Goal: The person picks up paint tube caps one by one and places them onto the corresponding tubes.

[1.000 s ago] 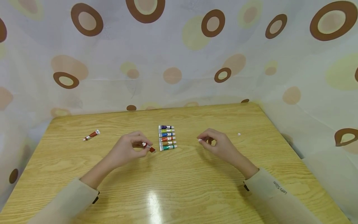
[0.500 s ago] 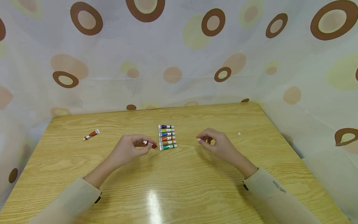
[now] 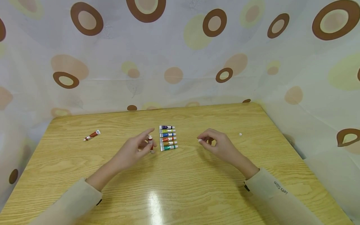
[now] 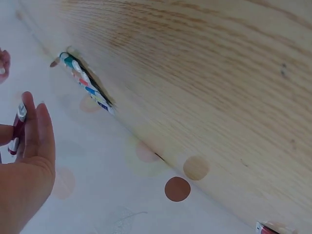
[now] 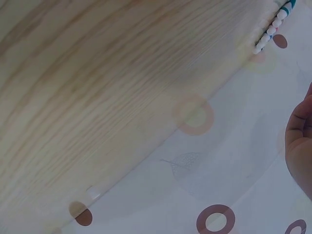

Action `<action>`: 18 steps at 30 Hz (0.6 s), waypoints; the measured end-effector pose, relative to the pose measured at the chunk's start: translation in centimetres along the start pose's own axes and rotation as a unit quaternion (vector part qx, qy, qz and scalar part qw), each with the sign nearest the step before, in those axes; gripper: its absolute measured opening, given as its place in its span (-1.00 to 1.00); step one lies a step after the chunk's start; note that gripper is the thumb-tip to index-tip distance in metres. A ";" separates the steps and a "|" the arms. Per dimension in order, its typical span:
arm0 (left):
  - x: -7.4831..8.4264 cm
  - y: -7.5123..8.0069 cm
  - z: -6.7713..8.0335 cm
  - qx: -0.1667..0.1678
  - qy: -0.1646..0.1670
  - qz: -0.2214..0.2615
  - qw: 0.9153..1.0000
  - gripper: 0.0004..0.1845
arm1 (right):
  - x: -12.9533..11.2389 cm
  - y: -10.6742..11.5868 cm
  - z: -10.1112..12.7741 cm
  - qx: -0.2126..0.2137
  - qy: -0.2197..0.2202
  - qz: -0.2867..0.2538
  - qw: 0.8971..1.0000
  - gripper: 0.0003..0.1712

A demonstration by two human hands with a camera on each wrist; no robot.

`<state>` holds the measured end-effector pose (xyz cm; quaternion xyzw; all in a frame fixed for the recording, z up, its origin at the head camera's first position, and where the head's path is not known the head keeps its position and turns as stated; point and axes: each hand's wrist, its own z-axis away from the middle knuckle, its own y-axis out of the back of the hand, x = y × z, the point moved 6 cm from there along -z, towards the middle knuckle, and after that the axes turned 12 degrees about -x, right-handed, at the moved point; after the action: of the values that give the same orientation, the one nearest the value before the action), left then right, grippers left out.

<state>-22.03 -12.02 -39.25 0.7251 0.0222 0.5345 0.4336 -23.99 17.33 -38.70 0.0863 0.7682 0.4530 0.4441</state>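
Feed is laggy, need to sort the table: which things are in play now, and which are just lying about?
In play:
left hand holding a red paint tube
right hand pinching a small white cap
row of paint tubes

Lying about:
lone red tube
white speck

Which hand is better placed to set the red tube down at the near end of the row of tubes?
Left. The left hand already holds the red tube right beside the row of tubes; the right hand pinches a small white cap, farther off.

Six paint tubes [image 3: 168,138] lined in a row, one red tube [image 3: 150,143] in hand, one red tube [image 3: 92,135] lying apart at left. Two white caps [image 3: 240,134]: one loose, one pinched. Two hands [image 3: 132,153].
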 end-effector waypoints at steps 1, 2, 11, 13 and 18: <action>0.1 0.0 0.0 -0.001 0.000 -0.003 1.000 -0.43 | 0.0 0.0 0.0 0.000 0.000 0.000 1.000 -0.86; 0.2 0.0 0.0 -0.002 0.000 -0.003 1.000 -0.45 | -0.1 0.0 0.0 -0.001 -0.001 0.000 1.000 -0.85; 0.2 -0.1 -0.2 -0.008 0.014 -0.012 1.000 -0.57 | -0.2 0.0 -0.1 0.000 0.008 -0.004 1.000 -0.85; 0.2 -0.1 -0.2 -0.004 0.010 -0.015 1.000 -0.59 | -0.2 -0.1 -0.1 0.000 0.010 -0.004 1.000 -0.85; 0.6 -0.1 -0.2 0.021 -0.015 -0.039 0.999 -0.68 | -0.4 -0.2 -0.3 0.001 0.015 -0.008 1.000 -0.86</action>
<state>-21.92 -11.56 -38.83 0.7409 0.0553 0.5054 0.4389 -23.89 16.83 -38.59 0.0737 0.7757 0.4502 0.4362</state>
